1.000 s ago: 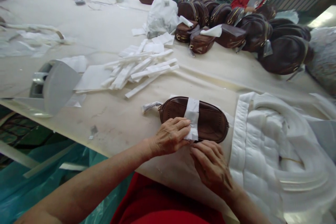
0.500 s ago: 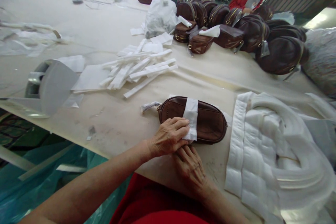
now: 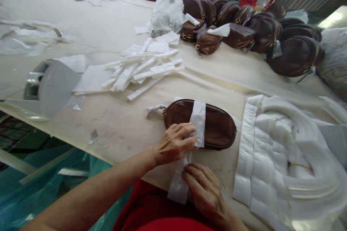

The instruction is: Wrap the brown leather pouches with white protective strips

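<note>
A dark brown oval bag [image 3: 220, 126] lies on the table in front of me, with a white strip [image 3: 200, 115] across its middle. My left hand [image 3: 176, 142] rests at the bag's near edge, its fingers bent over the strip's lower part. Below it, my right hand [image 3: 204, 189] has its fingertips together at the edge of a translucent strip [image 3: 179, 184], which runs from under my left hand towards my lap. A wrapped zip pull [image 3: 154, 109] sticks out from the bag's left end.
White strips [image 3: 146, 68] lie piled beyond the bag. A tape dispenser [image 3: 51, 88] stands at left, folded white padding [image 3: 265, 155] at right. Several brown bags [image 3: 238, 36] and a plastic bag [image 3: 166, 11] are farther back. Other people are across the table.
My right hand has moved down and right, away from my left hand, and the translucent strip between them now shows. My left hand has barely moved.
</note>
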`<state>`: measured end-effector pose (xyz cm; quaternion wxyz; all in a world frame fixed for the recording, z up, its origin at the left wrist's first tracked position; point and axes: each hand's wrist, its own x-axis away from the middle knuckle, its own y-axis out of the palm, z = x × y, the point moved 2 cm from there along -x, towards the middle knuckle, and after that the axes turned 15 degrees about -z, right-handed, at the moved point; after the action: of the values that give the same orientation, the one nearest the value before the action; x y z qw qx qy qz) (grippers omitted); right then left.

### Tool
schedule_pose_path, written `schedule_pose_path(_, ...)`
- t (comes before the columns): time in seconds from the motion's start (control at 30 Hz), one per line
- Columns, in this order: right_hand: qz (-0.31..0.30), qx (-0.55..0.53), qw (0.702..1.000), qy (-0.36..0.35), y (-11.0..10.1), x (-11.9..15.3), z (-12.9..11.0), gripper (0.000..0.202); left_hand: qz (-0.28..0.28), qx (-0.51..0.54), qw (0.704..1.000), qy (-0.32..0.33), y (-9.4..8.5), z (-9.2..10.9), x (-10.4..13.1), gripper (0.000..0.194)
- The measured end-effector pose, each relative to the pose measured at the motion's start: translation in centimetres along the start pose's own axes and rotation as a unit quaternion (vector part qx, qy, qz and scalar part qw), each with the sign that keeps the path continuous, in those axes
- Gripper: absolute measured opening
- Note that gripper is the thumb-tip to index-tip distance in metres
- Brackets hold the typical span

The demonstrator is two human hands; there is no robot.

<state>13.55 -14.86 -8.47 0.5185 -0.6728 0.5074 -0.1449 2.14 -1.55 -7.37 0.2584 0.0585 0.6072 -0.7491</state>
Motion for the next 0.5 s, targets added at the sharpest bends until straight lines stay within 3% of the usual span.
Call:
schedule_pose_path(0.23,0.051,-0.035,0.998,-0.003,-1.0,0.4,-0.8,0.027,0.022,-0.004,1.0,0.013,0.4,0.0,0.0,0.012)
schedule_pose_path(0.5,0.054,-0.091,0.994,-0.006,-2.5,0.7,-1.0,0.023,0.018,-0.023,0.999,0.013,0.6,0.1,-0.1,0.012)
